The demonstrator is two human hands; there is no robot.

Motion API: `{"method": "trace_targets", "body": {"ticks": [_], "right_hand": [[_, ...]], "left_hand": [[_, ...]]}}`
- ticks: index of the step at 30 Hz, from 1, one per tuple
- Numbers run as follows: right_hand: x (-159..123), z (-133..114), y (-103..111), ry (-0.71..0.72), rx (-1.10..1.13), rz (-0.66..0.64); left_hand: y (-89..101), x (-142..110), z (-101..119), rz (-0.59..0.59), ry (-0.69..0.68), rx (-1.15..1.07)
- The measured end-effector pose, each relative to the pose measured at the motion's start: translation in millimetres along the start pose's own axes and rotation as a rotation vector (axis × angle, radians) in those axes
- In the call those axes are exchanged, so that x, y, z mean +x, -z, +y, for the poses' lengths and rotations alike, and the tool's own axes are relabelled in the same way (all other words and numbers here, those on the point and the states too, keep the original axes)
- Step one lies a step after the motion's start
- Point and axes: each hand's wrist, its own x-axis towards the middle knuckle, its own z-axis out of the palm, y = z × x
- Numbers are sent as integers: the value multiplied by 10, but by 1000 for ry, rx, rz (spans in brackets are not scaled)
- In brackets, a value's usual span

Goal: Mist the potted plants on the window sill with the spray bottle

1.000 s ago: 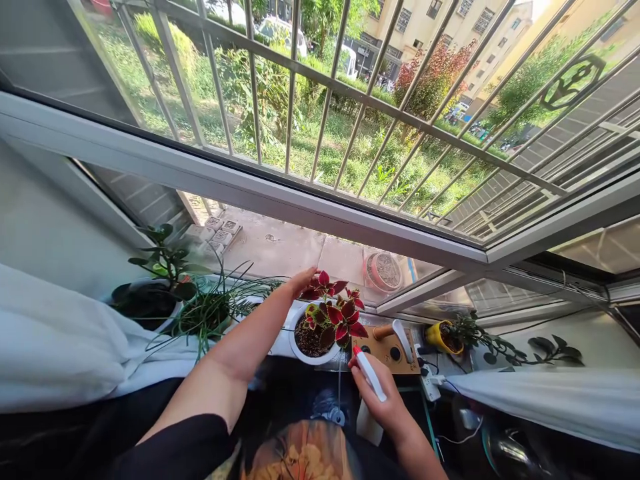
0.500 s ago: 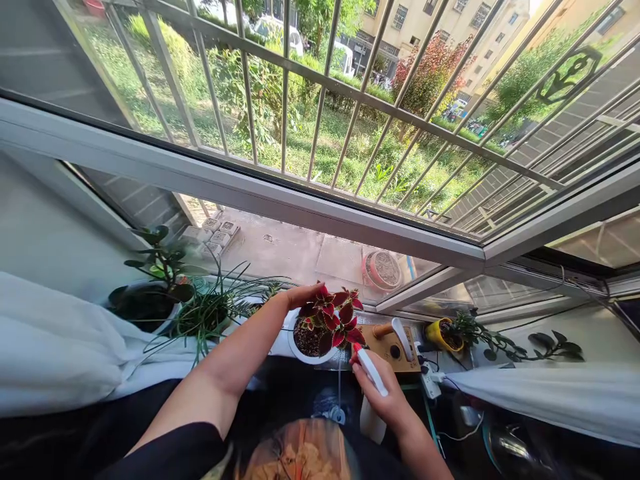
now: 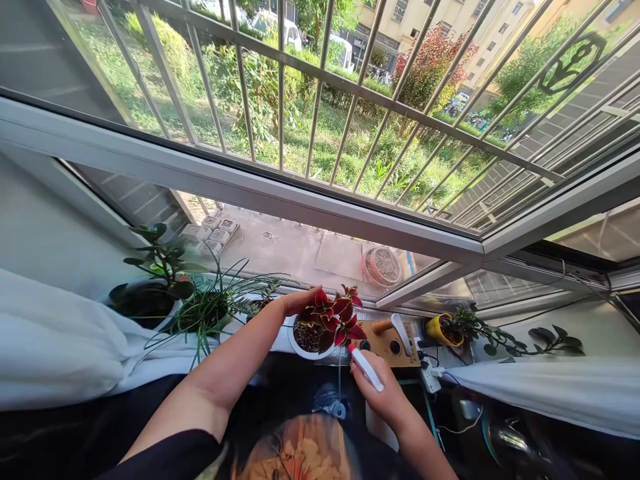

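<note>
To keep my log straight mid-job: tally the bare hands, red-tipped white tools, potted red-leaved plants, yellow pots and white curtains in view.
Bare hands: 2 (left hand, right hand)
Red-tipped white tool: 1
Potted red-leaved plant: 1
Yellow pot: 1
White curtains: 2
Total: 7

Looks like home: white curtains (image 3: 55, 340), potted houseplants (image 3: 330, 310), barred window (image 3: 300, 203).
</note>
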Motion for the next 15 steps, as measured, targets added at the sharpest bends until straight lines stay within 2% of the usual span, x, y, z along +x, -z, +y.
{"method": "trace_targets", "body": {"ticks": [5,9,13,15], "right_hand": [[-28,106,12,6,22,159],[-55,162,33,-49,-9,116],[-99,219,48,-92,42,179],[-119,248,29,-94,53,160]], "left_hand": [[-18,-1,-55,26,-27,56],[-50,-41,-30,83,-13,70],[-80,-70,9,109,-29,59],[-83,-64,21,127,-51,95]]}}
